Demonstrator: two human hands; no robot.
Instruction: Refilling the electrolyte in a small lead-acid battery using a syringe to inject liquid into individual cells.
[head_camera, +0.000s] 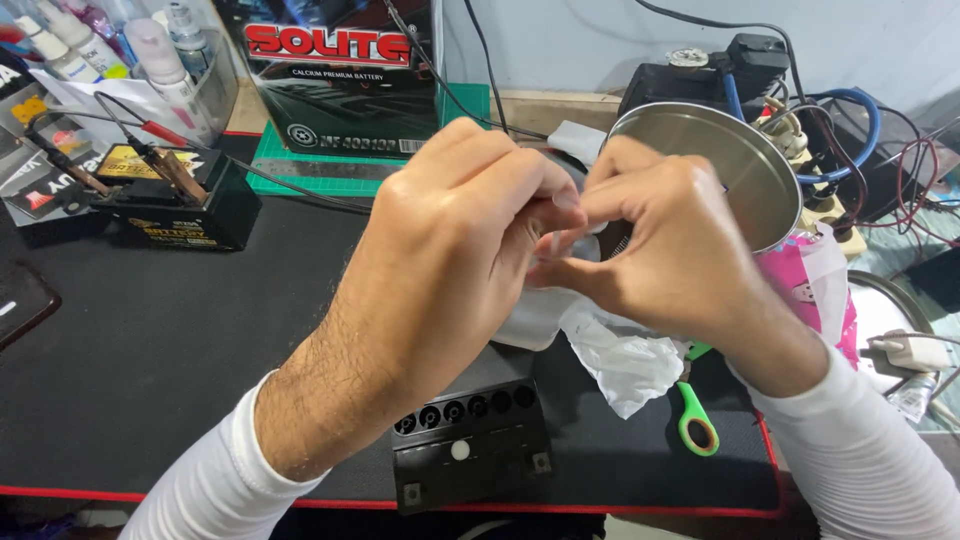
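White sleeves cover both forearms, which come in from the near edge and meet above the middle of a black mat (170, 340) edged in red. The left hand (450, 250) and the right hand (665, 235) are pressed together, fingertips curled inward and pinched narrow around something small between them; what it is cannot be told, since the fingers hide it. Just under the hands lies a crumpled white plastic bag (615, 360), and whether the fingers grip a part of it cannot be told either. Near the hands, toward the near edge, a small black battery (470, 440) lies on the mat with a row of round holes along its top and a white dot below them. Right of the bag sits a green-handled tool (695, 420), partly hidden by the right wrist. Behind the right hand stands a round metal tin (740, 160), open and shiny inside, with a pink bag (815, 280) just beside it on the right. At far left a second black battery (175, 205) has red and black probes (150, 150) resting on it. A large black box (345, 75) stands on a green cutting mat (300, 175) at the far edge, with bottles (150, 45) to its left and tangled wires (850, 130) at far right
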